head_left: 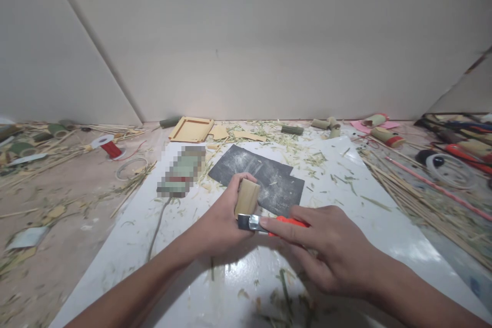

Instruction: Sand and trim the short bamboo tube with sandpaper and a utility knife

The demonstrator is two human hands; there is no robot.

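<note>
A short, pale bamboo piece (248,197) stands tilted in my left hand (226,218), whose fingers are wrapped round it. My right hand (323,241) grips a craft knife (282,221) by its orange-red handle, index finger laid along the metal neck. The dark blade crosses the bamboo's near end, close to my left hand; whether the edge cuts in cannot be told. Just beyond the bamboo lie dark sheets of sandpaper (282,192), dusted with pale powder. They rest on a white board (338,236) strewn with green and straw-coloured shavings.
Left of the sandpaper lies a pixelated device (182,171) with a cable. A red thread spool (111,149) stands farther left. A yellow tray (191,129) sits by the wall. On the right are bamboo sticks (423,202), a clear tape roll (452,169) and bamboo tubes (386,137).
</note>
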